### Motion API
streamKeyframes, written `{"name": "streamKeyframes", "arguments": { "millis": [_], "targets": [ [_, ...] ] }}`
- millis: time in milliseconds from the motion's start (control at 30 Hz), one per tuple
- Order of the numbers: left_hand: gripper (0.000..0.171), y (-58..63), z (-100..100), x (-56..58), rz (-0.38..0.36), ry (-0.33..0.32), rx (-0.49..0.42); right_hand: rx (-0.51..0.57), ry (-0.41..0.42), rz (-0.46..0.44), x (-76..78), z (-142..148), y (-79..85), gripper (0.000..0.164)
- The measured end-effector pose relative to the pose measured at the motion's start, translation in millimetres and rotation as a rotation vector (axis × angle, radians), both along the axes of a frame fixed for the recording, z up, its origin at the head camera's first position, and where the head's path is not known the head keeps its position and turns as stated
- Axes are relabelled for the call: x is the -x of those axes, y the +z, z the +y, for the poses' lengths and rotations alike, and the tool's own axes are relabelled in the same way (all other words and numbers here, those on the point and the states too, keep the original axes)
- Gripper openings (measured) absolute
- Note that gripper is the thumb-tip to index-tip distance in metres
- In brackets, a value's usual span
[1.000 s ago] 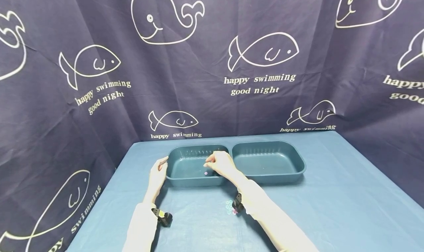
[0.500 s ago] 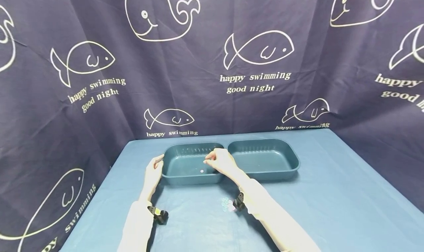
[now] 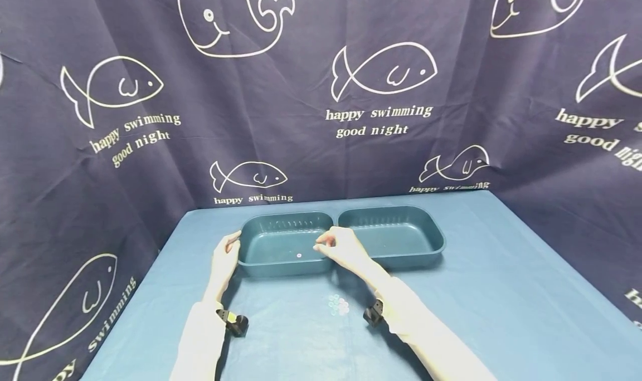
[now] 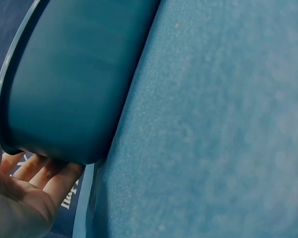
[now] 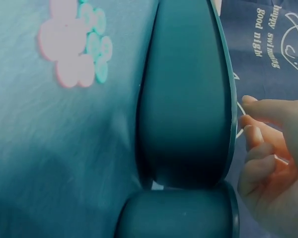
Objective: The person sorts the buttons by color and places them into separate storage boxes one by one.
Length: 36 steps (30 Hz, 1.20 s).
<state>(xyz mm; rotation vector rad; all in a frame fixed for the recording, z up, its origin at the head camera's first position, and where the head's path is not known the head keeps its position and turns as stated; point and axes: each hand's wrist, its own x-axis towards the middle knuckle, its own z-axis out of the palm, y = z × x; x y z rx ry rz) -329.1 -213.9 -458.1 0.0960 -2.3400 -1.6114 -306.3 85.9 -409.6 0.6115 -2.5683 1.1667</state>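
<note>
Two teal plastic bins stand side by side. At the left end of the left bin is my left hand; in the left wrist view, its loosely bent fingers rest against the outside wall. My right hand hovers over that bin's right end, with nothing visible between thumb and index finger. The right wrist view shows the thumb and index tips a little apart and the other fingers bent. A small pink disc, like a button, lies on the left bin's floor, left of my right fingertips.
In front of the bins, several small teal discs and pink discs lie in a cluster on the blue cloth-covered table. The right bin stands against the left one. A dark printed curtain hangs behind.
My right hand has drawn to the right, away from the disc in the left bin. The cluster on the table shows from behind my right wrist. My left hand stays at the bin's end.
</note>
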Motion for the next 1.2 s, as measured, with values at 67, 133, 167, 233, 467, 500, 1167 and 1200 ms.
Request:
{"name": "streamKeyframes", "arguments": {
  "millis": [67,133,167,233,467,500,1167,1200],
  "targets": [
    [0.036,0.4,-0.3,-0.7,-0.003,0.011,0.011,0.001,0.016,0.004,-3.1,3.9,0.0,0.018],
    [0.036,0.5,0.0,-1.4,-0.004,0.017,0.024,-0.004,0.027,0.009,-5.8,8.3,-1.0,0.019],
    [0.036,0.5,0.3,-1.7,-0.001,0.016,0.027,-0.006,0.032,0.014,-7.3,10.6,-1.7,0.018],
    [0.036,0.4,0.8,-1.8,0.007,0.011,0.026,-0.003,0.045,0.030,-10.9,14.9,-2.8,0.017],
    [0.036,0.8,-0.2,-0.3,0.013,-0.010,0.003,-0.010,0.060,0.035,-25.8,23.6,-7.2,0.017],
    [0.036,0.8,-0.5,0.1,0.012,-0.012,0.002,-0.015,0.064,0.034,-27.6,24.2,-8.0,0.017],
    [0.037,1.6,-0.1,1.4,-0.005,0.017,0.021,-0.015,0.083,-0.016,-46.8,38.8,-17.6,0.022],
    [0.037,1.2,-0.6,1.3,-0.006,0.020,0.020,-0.018,0.086,-0.013,-47.0,39.1,-18.5,0.022]
  ]
}}
